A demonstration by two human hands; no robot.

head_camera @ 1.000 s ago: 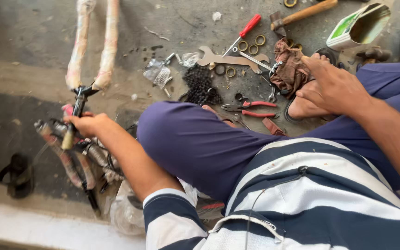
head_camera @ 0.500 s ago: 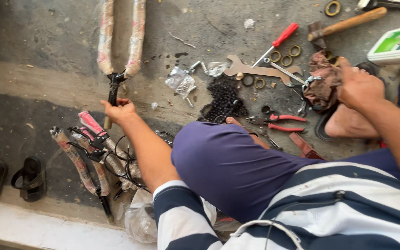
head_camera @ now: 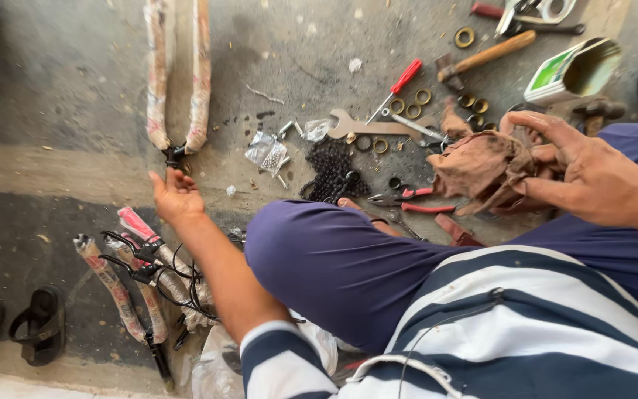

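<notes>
My left hand (head_camera: 174, 196) reaches out over the concrete floor, fingers loose and empty, its fingertips at the dark joint of a paper-wrapped bicycle fork (head_camera: 179, 81). Just below the hand lie several paper-wrapped handlebars with black brake levers and cables (head_camera: 138, 277). My right hand (head_camera: 581, 170) rests on my purple trouser leg and grips a crumpled brown rag (head_camera: 481, 166). A bicycle chain (head_camera: 331, 168) lies coiled on the floor between the two hands.
Tools are scattered at the top right: a red-handled screwdriver (head_camera: 400, 83), a flat wrench (head_camera: 367, 125), a wooden-handled hammer (head_camera: 481, 58), red pliers (head_camera: 407, 201), brass rings (head_camera: 416, 97) and an open tin (head_camera: 574, 70). Dark sandals (head_camera: 12, 325) sit bottom left.
My left hand let go of the handlebars and moved up to the fork's joint. My right hand stayed on the rag. The view shifted closer and to the right.
</notes>
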